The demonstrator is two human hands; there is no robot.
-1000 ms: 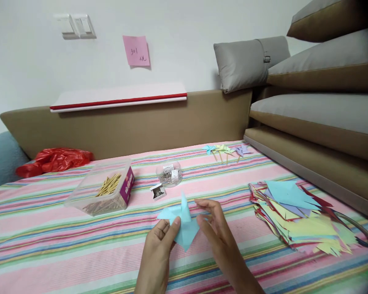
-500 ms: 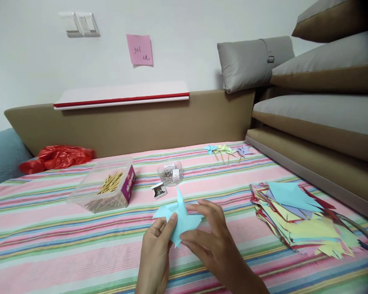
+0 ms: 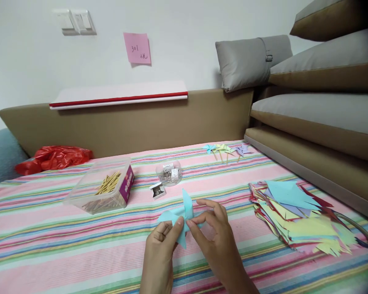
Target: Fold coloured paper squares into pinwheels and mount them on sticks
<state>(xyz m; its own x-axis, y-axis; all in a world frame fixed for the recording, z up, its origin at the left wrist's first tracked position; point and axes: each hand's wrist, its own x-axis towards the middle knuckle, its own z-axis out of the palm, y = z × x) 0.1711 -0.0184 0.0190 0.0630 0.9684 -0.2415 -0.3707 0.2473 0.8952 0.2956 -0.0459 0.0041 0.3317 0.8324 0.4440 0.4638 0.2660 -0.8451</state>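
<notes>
A light blue paper pinwheel (image 3: 188,204) is held up between both hands above the striped cloth. My left hand (image 3: 163,241) pinches it from the left, with the thumb pressed near its centre. My right hand (image 3: 213,230) grips it from the right, thumb and index finger closed near the centre and another finger raised. Beyond the hands lie a small white open box (image 3: 158,190) with something dark inside and a round clear container (image 3: 169,173) of small metal pieces.
To the left stands a clear plastic box (image 3: 95,188) of short wooden sticks (image 3: 109,182). Several finished pinwheels (image 3: 222,148) lie at the back. On the right are a pile of cut coloured paper (image 3: 297,220), scissors (image 3: 363,237) and stacked cushions (image 3: 319,114). A red plastic bag (image 3: 58,158) lies at the back left.
The right thumb and index finger have moved from the pinwheel's lower right edge to its centre. Another blade is now folded in. The view has shifted slightly.
</notes>
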